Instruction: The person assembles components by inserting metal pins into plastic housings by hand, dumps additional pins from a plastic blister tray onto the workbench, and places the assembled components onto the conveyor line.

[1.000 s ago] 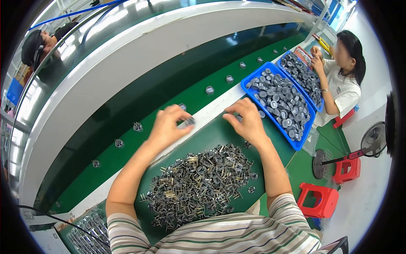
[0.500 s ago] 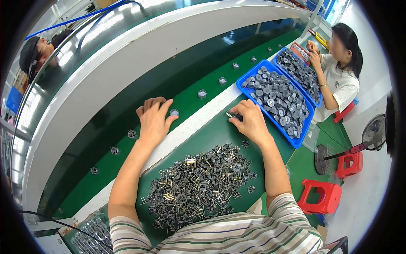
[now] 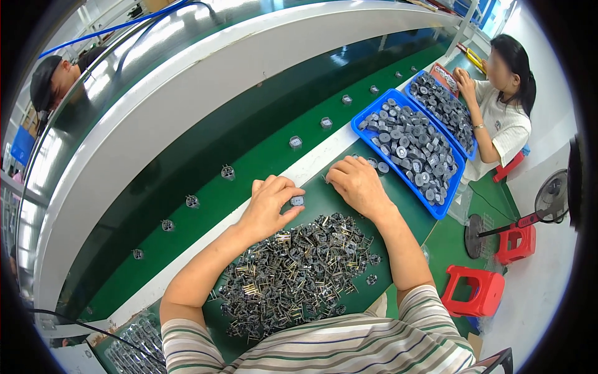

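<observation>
Green belt [image 3: 261, 159] carries a spaced row of small parts [image 3: 296, 142]; beside it, the surface [image 3: 327, 199] bears a heap of pronged dark pieces [image 3: 293, 274]. The near blue tray [image 3: 434, 210] is full of round grey parts [image 3: 405, 140], the far blue tray [image 3: 471, 153] of similar parts [image 3: 442, 109]. The right hand [image 3: 358, 184] curls downward (whether its grip is closed, I cannot tell). The left hand's [image 3: 271, 209] grip pinches a small grey part [image 3: 297, 201] just beyond the heap.
</observation>
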`<state>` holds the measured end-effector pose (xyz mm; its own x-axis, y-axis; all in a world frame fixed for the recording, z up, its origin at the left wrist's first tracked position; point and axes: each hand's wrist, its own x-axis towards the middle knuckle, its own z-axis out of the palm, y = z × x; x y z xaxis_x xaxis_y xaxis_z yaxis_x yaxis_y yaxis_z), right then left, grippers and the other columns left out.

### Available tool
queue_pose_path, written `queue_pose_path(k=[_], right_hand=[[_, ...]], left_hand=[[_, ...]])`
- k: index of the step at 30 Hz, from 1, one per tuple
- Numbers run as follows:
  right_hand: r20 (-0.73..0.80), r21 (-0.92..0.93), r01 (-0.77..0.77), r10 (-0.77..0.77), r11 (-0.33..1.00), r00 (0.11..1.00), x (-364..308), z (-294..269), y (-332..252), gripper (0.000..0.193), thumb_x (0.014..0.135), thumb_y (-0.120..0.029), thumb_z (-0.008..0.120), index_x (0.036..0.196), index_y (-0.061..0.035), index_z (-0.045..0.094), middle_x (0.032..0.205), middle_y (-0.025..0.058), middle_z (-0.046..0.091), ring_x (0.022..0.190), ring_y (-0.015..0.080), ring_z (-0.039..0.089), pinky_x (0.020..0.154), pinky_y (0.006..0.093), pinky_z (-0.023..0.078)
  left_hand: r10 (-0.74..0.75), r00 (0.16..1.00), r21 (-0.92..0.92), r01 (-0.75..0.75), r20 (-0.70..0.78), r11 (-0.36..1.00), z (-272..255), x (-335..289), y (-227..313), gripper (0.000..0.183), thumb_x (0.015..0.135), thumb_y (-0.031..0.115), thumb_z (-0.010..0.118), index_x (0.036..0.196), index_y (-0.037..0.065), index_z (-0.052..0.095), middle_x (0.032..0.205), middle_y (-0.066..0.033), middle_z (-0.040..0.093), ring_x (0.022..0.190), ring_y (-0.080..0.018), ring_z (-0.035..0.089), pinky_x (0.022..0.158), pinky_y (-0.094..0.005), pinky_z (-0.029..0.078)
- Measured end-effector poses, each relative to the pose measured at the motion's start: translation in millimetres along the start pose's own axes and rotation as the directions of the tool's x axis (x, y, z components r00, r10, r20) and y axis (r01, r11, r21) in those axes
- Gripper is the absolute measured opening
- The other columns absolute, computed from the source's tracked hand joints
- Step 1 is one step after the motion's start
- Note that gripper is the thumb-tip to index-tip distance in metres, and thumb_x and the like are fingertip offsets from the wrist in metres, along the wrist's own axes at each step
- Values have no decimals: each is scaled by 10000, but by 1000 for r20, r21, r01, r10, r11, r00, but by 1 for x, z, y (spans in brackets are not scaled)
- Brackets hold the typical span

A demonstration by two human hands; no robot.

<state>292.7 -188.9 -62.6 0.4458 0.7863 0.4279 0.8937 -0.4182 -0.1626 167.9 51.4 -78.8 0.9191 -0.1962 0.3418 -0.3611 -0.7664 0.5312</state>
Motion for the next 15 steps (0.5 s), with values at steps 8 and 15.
queue_pose_path(k=[8,15], right_hand=[[100,270,-126,102,955,990,-3,-1,15,209,809,13,733,910,-152,814,982,23,683,1002,248,628,918,443,480],[-50,193,-135,148,972,988,0,-14,3,207,814,-11,764,960,-150,815,1115,19,700,1165,241,562,1024,438,357]], left_hand=[[-20,1000,-63,20,1,998,3,-1,-1,358,845,195,860,1177,124,746,1100,-40,635,1082,-233,591,926,-384,381],[-22,1000,-63,22,6,998,4,-4,-2,368,859,204,857,1197,126,735,1116,-44,635,1096,-243,591,938,-396,387]])
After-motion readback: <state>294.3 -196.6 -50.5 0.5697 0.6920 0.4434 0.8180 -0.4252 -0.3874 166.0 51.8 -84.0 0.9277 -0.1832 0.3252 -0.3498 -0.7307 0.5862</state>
